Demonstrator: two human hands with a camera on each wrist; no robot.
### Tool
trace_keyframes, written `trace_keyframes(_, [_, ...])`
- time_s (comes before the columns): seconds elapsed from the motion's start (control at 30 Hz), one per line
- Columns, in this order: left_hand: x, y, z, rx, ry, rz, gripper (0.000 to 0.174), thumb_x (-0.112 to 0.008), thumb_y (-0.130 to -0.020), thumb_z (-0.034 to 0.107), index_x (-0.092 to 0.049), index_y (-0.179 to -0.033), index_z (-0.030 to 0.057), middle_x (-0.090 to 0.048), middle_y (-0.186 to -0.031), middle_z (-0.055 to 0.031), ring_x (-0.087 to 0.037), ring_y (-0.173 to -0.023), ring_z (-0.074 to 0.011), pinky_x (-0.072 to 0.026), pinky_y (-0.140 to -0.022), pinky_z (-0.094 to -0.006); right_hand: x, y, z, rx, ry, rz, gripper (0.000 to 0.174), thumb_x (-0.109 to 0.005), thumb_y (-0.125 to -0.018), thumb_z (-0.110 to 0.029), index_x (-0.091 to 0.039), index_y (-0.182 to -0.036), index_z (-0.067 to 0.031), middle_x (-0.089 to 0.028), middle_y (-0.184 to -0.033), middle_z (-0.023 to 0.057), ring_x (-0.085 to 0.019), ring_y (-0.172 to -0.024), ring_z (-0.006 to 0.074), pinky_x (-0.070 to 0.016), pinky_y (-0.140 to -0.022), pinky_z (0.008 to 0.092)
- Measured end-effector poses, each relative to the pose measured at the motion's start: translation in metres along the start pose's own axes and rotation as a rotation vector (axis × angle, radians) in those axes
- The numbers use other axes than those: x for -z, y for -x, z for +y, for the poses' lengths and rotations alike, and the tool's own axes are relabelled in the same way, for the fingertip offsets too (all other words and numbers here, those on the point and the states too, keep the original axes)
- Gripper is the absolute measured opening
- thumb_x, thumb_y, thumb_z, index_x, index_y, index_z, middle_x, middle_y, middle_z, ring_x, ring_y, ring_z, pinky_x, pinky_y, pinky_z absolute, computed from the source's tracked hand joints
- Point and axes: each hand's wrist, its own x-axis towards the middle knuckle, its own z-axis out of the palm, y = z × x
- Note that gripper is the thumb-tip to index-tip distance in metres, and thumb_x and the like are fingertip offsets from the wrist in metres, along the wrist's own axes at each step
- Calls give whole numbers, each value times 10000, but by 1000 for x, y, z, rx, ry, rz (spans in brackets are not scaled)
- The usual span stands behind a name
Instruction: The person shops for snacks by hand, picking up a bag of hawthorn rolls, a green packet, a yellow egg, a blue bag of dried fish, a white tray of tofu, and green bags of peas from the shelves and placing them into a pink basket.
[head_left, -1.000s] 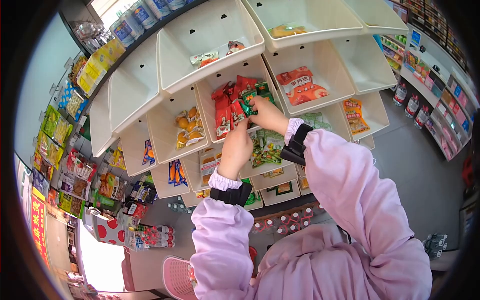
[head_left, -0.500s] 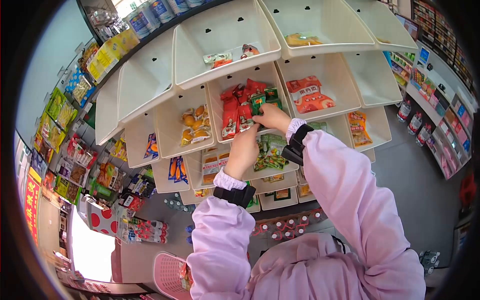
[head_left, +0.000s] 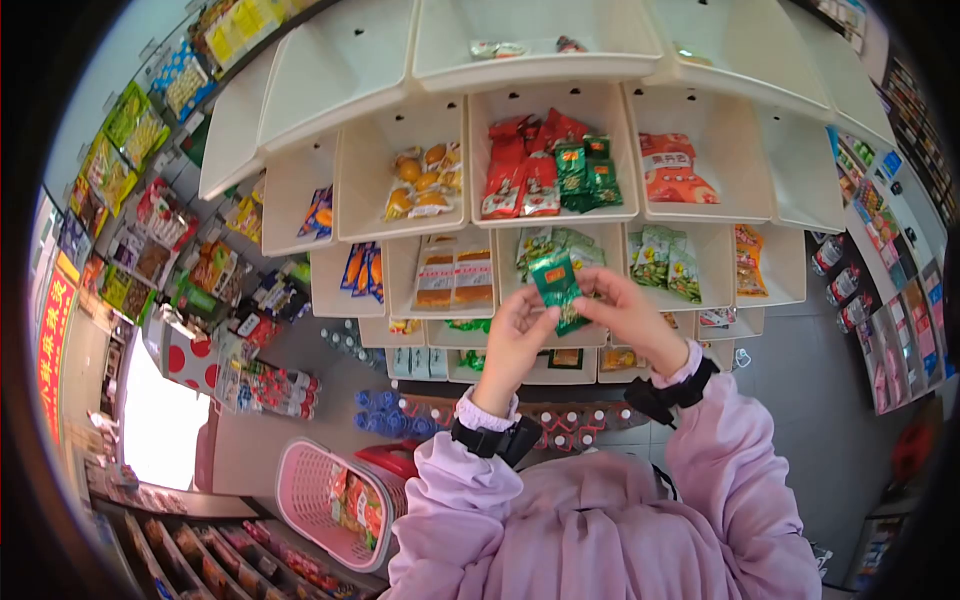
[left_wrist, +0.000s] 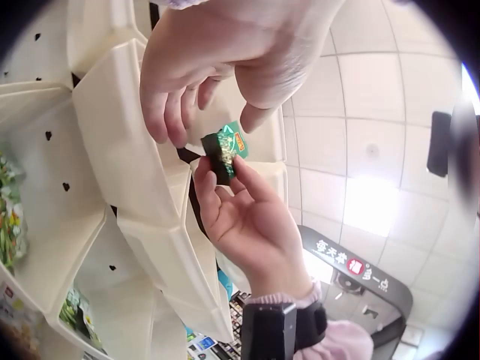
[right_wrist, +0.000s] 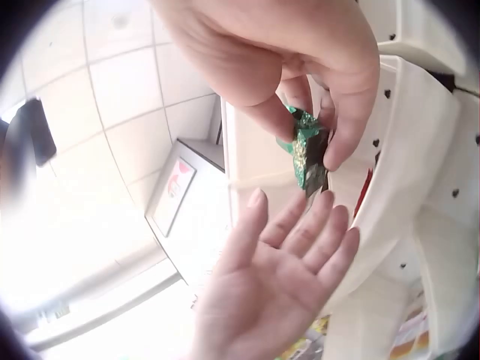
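A small shiny green snack packet (head_left: 555, 280) is held up in front of the shelves by my right hand (head_left: 632, 318), whose thumb and fingers pinch it. In the right wrist view, the packet (right_wrist: 306, 154) hangs between that thumb and the fingers. My left hand (head_left: 512, 345) is beside it, palm turned up and fingers loosely spread; in the right wrist view its fingertips (right_wrist: 326, 196) come right up to the packet's lower end. Behind, a white bin (head_left: 480, 222) holds red packets (head_left: 505, 180) and similar green packets (head_left: 600, 180).
Rows of tilted white bins hold bagged snacks, among them yellow round packs (head_left: 425, 180) and a red pouch (head_left: 675, 170). A pink basket (head_left: 290, 480) with packets inside stands low on the left. Bottles (head_left: 570, 430) line the floor below the bins.
Both hands have drawn back from the bin of red and green packets, toward the body. A green packet has come out in the right hand. The head view has shifted, showing more of the basket.
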Motion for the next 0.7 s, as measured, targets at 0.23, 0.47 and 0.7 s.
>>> trace_keyframes(0.23, [76,93,-34,245,-22,145,246,-524,-798,22,-477,-1035,-21,-566,-948,-64,-531,-851,-96,-425,-724,-213,-63,24,96,-348,-121,-209,243,-560,-788,-95,-475,-1003,-21,-528,-883,31,-545,-773,104,-469,-636,223])
trace_keyframes(0.47, [173,184,-15,421,-28,272,246,-513,-804,29,-474,-1041,-28,-568,-951,-68,-533,-873,-107,-414,-763,-226,-168,16,159,-544,-155,-506,247,-559,-784,-90,-479,-997,6,-551,-860,57,-556,-749,116,-476,-642,231])
trace_keyframes(0.7, [264,275,2,461,17,368,341,-483,-757,-36,-455,-1095,-13,-540,-1021,-63,-514,-926,-123,-417,-771,-244,-291,9,204,-765,-173,-622,286,-550,-792,-126,-458,-1021,19,-531,-933,81,-546,-806,130,-480,-684,248])
